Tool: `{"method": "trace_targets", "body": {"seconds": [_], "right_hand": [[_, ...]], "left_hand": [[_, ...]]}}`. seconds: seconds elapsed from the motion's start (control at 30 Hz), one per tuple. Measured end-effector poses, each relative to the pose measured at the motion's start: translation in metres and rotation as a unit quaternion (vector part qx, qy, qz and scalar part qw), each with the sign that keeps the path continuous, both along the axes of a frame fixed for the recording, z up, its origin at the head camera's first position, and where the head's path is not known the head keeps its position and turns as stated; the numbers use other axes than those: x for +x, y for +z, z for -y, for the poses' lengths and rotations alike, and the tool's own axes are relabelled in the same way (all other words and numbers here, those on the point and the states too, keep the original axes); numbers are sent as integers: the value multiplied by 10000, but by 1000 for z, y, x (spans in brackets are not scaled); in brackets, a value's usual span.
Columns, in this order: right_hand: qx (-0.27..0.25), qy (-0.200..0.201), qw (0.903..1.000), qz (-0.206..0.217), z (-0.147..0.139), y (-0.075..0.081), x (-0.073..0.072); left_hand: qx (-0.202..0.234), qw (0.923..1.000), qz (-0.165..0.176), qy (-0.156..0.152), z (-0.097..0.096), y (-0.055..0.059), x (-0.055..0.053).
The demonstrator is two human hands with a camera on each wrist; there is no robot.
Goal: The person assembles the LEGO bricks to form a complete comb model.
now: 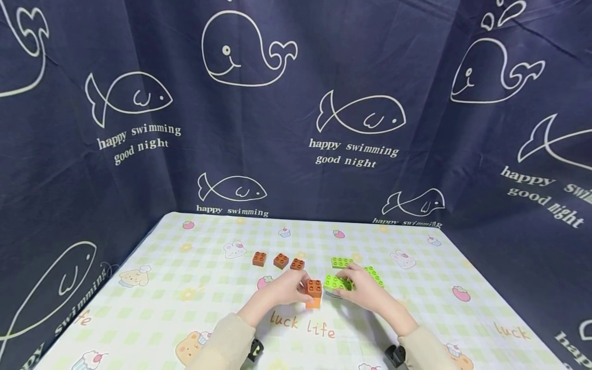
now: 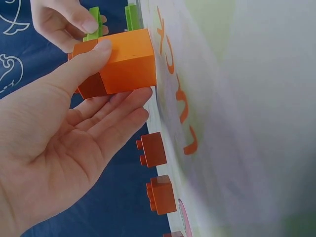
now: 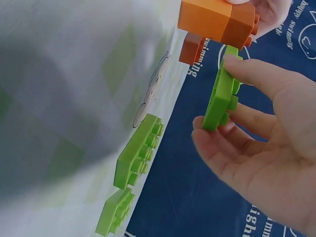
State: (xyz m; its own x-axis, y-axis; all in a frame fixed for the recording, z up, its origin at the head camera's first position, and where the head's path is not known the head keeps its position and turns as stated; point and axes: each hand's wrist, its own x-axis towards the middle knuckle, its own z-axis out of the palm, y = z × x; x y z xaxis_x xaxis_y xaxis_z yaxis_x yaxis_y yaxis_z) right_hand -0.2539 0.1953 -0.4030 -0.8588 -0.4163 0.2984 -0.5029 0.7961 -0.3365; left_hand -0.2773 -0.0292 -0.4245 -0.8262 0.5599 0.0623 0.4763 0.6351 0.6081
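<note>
My left hand [image 1: 290, 289] grips a two-block stack, thumb on one side and fingers on the other. A brown building block [image 1: 314, 285] with studs sits on top of an orange building block [image 1: 313, 302], which in the left wrist view [image 2: 129, 61] appears at or very near the tabletop. My right hand [image 1: 363, 285] pinches a flat light-green building block [image 3: 220, 98] between thumb and fingers. That green block is held above the table, just right of the stack and apart from it, studs up in the head view.
Three loose brown blocks stand in a row beyond my left hand: a left one [image 1: 259, 258], a middle one [image 1: 280, 260] and a right one [image 1: 297, 264]. Two green blocks lie near my right hand, one behind [image 1: 341, 262] and one to the right [image 1: 373, 276]. A patterned cloth [image 1: 208, 288] covers the table.
</note>
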Motion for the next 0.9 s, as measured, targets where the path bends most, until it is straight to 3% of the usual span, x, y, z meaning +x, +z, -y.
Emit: {"method": "trace_targets", "body": {"seconds": [0.9], "right_hand": [[-231, 364, 9976, -542, 5, 7, 0]], "left_hand": [[42, 9999, 100, 30, 0, -1, -1]]}}
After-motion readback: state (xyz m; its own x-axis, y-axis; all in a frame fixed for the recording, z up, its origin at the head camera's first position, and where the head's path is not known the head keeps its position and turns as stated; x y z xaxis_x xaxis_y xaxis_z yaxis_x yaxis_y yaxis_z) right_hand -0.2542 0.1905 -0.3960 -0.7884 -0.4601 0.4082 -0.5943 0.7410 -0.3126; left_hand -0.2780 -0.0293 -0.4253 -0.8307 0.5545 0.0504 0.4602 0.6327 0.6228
